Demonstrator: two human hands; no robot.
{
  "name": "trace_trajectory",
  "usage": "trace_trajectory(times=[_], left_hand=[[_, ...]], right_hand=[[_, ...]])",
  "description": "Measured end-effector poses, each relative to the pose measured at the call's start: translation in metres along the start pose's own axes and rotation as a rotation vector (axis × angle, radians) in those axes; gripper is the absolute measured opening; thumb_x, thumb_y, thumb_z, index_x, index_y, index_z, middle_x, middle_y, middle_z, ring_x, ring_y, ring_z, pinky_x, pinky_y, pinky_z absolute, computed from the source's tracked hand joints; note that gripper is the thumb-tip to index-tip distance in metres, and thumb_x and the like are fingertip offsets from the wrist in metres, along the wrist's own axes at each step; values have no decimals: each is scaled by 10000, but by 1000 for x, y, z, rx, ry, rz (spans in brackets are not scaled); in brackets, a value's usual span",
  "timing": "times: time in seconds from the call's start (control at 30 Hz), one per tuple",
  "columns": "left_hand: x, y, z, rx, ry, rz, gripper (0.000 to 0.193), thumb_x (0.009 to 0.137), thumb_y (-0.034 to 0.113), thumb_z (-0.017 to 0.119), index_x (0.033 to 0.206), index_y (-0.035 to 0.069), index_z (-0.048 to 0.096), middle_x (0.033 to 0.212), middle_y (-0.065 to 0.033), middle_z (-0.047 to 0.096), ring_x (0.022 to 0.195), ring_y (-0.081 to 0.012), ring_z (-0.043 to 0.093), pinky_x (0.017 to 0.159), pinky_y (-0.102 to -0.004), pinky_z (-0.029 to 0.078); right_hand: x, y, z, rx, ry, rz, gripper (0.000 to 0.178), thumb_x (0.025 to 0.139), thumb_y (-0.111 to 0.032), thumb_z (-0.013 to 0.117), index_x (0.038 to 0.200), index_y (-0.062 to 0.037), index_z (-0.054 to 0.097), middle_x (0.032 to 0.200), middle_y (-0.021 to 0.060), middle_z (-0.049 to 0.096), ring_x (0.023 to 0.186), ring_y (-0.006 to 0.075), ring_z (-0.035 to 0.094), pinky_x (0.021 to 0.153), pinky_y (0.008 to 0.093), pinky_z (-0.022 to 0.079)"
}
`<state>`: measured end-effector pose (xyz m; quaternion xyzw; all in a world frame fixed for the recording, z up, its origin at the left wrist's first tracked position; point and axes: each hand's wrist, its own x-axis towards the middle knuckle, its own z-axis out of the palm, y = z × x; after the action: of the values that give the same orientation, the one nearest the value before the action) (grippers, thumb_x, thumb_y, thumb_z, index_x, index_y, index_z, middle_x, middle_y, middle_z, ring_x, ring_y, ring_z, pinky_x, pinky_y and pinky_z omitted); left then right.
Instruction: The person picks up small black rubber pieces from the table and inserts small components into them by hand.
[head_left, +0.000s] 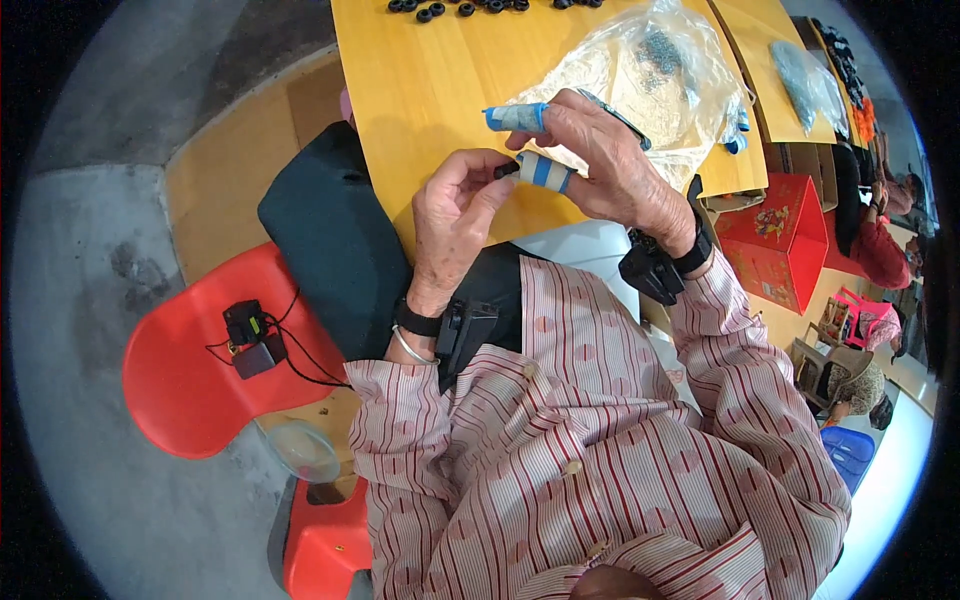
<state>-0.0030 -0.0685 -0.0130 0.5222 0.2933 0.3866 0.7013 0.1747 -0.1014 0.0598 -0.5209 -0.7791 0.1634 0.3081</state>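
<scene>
Above the near edge of the yellow table, a small black round part [507, 170] is pinched between the thumb and fingers of my left hand [453, 215]. My right hand [605, 160] meets it from the other side, its thumb against the part and another finger bent close by. Blue-and-white tape [546, 172] wraps the right thumb. The right forefinger, wrapped in blue tape [515, 117], points left above the part. A dark, narrow thing [618, 120] shows behind the right hand; its kind is hidden. The fingers cover much of the black part.
Several small black round parts [466, 9] lie along the table's far edge. A clear plastic bag [690, 70] with small dark pieces spreads beyond my right hand. A red box [770, 245] stands at right, a red chair [190, 350] at left. People sit at far right.
</scene>
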Motion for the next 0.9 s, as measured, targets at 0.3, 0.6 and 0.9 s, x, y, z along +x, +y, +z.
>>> trace_trajectory(times=[0.3, 0.6, 0.9], left_hand=[[-1, 4, 0, -16, -61, -25, 194, 855, -13, 625, 1044, -20, 585, 939, -18, 585, 840, -72, 537, 775, -191, 435], [-1, 13, 5, 421, -76, 292, 179, 782, -13, 673, 952, 11, 625, 972, -75, 576, 907, -162, 559, 797, -268, 444], [0, 12, 8, 514, -11, 459, 210, 692, -3, 698, 881, 85, 672, 903, -68, 577, 845, -244, 538, 738, -335, 447]], right_hand=[[-18, 9, -3, 599, 35, 629, 512, 821, -361, 700, 1198, -42, 563, 1023, 33, 642, 922, 106, 571, 772, 260, 459], [-30, 15, 11, 953, -192, 702, 558, 773, -363, 760, 1168, -6, 593, 1003, 53, 638, 938, 115, 582, 847, 257, 466], [-34, 15, 6, 979, -297, 684, 478, 755, -277, 782, 1118, -11, 620, 968, 14, 639, 892, 76, 580, 817, 256, 478]])
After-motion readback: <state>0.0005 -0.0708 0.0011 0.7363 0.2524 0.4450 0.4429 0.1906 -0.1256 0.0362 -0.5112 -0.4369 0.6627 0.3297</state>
